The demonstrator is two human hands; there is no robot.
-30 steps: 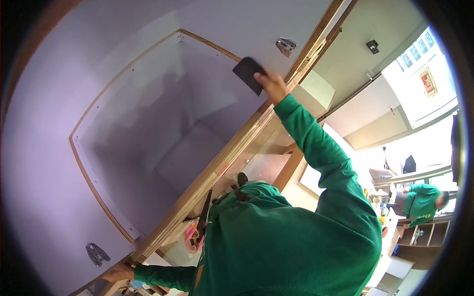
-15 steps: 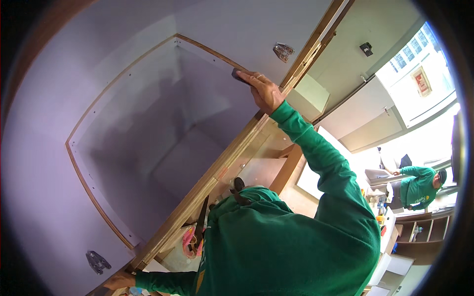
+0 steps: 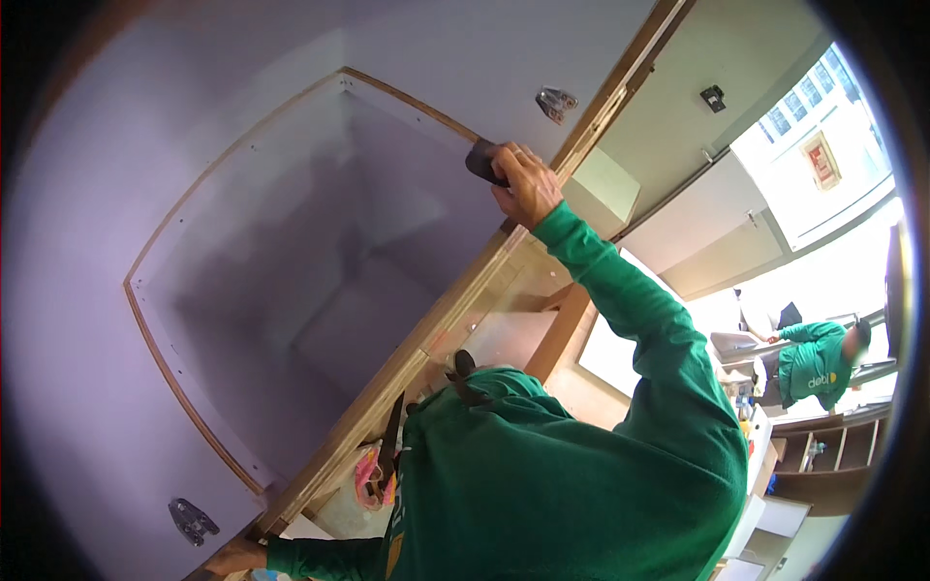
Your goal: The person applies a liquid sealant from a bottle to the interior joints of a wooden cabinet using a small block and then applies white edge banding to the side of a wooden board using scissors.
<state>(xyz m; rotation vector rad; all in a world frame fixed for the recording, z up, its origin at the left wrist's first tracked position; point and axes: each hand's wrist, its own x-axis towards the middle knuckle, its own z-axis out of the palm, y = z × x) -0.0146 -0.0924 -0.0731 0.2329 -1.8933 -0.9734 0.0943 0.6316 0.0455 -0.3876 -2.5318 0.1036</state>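
Observation:
My right hand (image 3: 528,184) is closed around a small dark block (image 3: 486,163), held at the upper right end of the brown edge strip (image 3: 417,107). This strip frames a square opening in a pale lilac panel (image 3: 77,290). Inside the opening is a deep lilac recess (image 3: 320,261) with my shadow across it. My left hand (image 3: 237,557) rests at the panel's lower wooden edge, low in the picture; its fingers are mostly hidden. Metal hinge plates sit on the panel, one hinge plate (image 3: 556,104) near my right hand and another hinge plate (image 3: 194,521) near my left.
A long wooden frame edge (image 3: 417,353) runs diagonally between my body and the recess. At the far right stands a person in a green top (image 3: 812,363), beside a cluttered bench. Open shelving (image 3: 833,450) is below that person, and a bright window (image 3: 809,126) above. A pink item (image 3: 370,479) lies near my waist.
My right hand has shifted slightly down and to the right with the dark block, which has tilted to show more of its broad face. My left hand stays in place.

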